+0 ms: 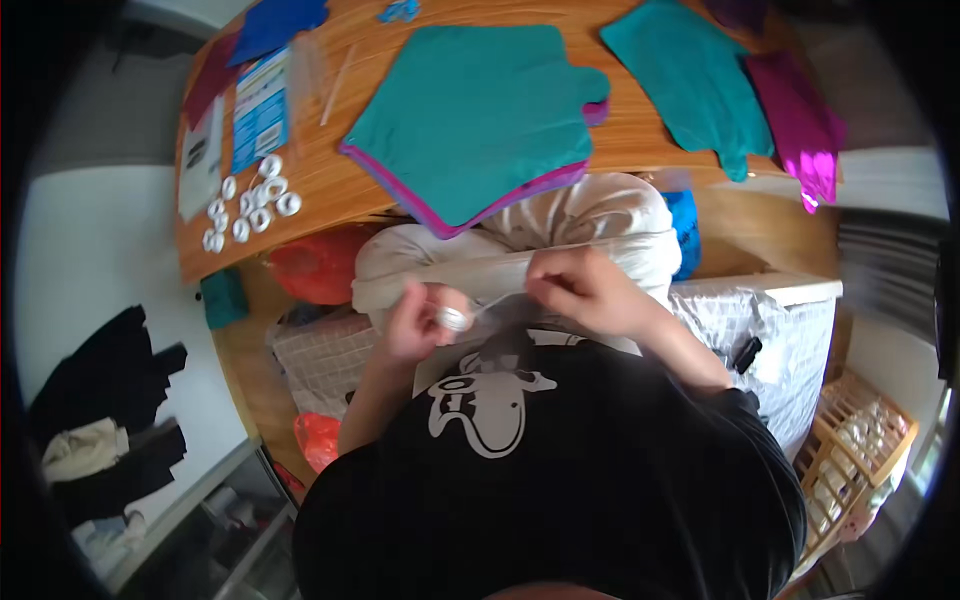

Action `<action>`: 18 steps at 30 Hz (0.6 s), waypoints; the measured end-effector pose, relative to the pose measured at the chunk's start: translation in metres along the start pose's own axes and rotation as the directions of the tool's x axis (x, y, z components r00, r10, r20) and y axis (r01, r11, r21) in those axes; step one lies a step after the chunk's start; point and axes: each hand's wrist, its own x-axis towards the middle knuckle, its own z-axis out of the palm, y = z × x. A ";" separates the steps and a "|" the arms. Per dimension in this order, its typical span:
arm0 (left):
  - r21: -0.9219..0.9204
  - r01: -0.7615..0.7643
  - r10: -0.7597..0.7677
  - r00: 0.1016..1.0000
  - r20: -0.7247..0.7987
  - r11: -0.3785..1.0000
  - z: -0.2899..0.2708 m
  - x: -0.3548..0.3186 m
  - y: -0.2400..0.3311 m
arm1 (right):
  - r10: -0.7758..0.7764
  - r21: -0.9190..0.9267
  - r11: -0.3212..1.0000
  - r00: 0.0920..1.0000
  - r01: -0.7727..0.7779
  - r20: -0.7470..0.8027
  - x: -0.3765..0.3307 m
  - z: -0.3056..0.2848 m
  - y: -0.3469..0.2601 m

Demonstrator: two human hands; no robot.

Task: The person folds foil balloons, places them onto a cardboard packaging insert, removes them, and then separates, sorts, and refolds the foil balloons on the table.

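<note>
In front of my chest, my left hand (428, 322) is closed around a small white coil (453, 319), which shows at its fingertips. My right hand (588, 290) is a little higher, to the right, with thumb and fingers pinched together. A thin, pale, see-through piece (508, 312) stretches between the two hands; blur hides what it is and how it is held. On the table's left part lies a loose group of similar white coils (260, 195).
Stacked teal and purple fabric pieces (480, 120) overhang the near edge of the wooden table (330, 190). More teal cloth (690, 85) and magenta cloth (797, 120) lie right. A blue-and-white packet (262, 110) is at left. A wooden rack (855, 450) stands lower right.
</note>
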 end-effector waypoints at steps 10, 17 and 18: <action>0.180 -0.122 0.185 0.902 -0.391 0.976 0.030 -0.017 0.014 | 0.126 0.019 0.992 0.991 -0.126 0.038 0.029 0.034 -0.018; 0.769 -0.086 0.476 0.827 -0.300 0.633 0.033 -0.011 0.007 | 0.155 0.055 0.985 0.982 -0.161 0.108 0.037 0.047 -0.018; 0.526 -0.229 0.391 0.894 -0.219 0.819 0.016 -0.019 -0.001 | 0.168 0.076 0.982 0.982 -0.175 0.091 0.039 0.048 -0.015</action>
